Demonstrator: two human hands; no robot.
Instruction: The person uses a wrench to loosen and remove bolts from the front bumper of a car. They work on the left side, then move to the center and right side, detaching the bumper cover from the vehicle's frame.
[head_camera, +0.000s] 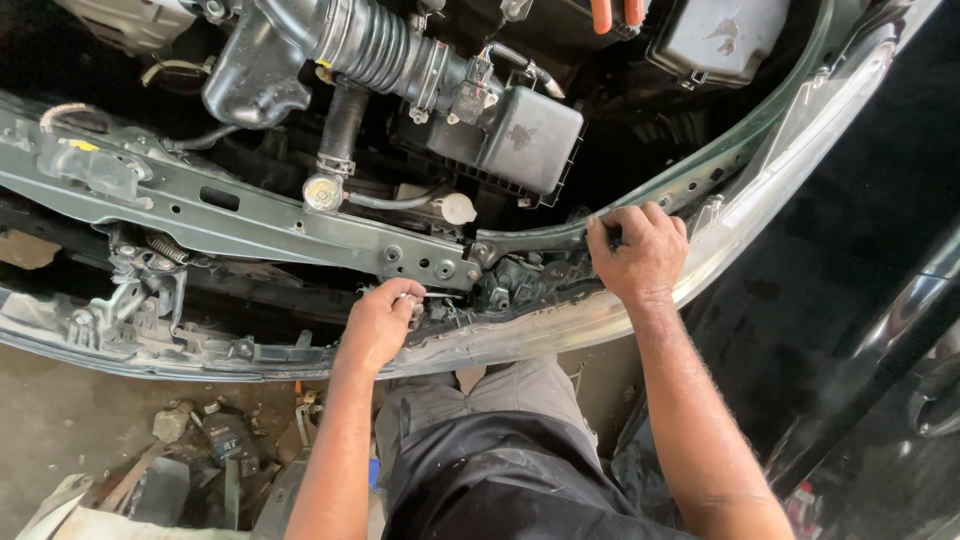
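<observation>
Headlight housing (530, 280), the dark plastic assembly seated between the two hands, is being worked on at the front corner of an open engine bay. Far to the left of the left hand, a hood latch with a spring (150, 270) is seen on the grey-green radiator support bar (260, 215), and debris (200, 440) is scattered on the floor below. The left hand (380, 325) is closed around a small metal tool (425, 296), whose tip is pointed toward the housing; the kind of tool cannot be told. Above that hand, a ribbed black intake hose (375, 45) and an air box (530, 135) are visible. The right hand (640, 250) is curled over the upper edge of the curved support bracket (540, 238), gripping it. Bumper and grille appear already removed, judging by the bare frame; the housing is judged still mounted, its fasteners not yet all released.
</observation>
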